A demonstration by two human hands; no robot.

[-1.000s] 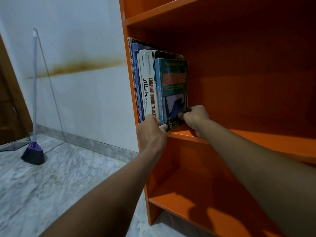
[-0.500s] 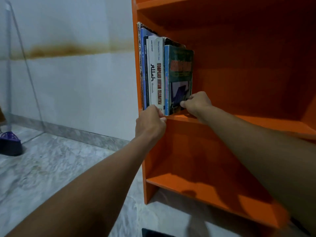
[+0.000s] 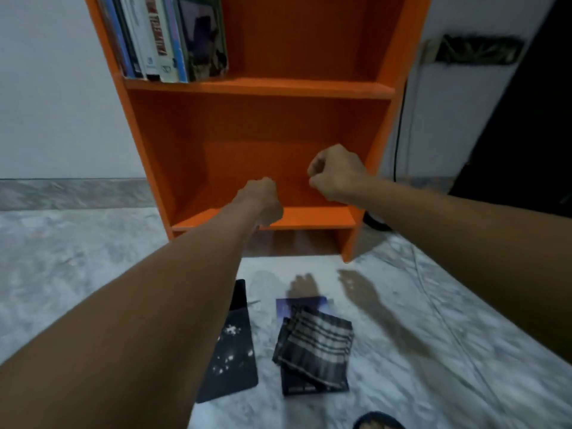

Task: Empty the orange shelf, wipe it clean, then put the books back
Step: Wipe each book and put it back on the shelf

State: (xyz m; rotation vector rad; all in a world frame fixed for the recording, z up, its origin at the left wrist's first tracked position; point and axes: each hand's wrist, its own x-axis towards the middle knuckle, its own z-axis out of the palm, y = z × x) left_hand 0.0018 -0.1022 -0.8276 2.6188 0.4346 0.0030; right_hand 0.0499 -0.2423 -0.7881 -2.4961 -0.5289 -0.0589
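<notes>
Black cable (image 3: pixel 397 144) hangs down white wall (image 3: pixel 55 103) above marble floor (image 3: pixel 77 258).

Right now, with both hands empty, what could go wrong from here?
The shelved books stand at the left with nothing bracing their right side, so they might topple. The dark book and the plaid cloth lie on the floor near a foot; they might be stepped on or slipped on.

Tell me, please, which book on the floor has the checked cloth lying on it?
The purple-topped book on the right, under the checked cloth; the black speckled book beside it lies bare.
</notes>
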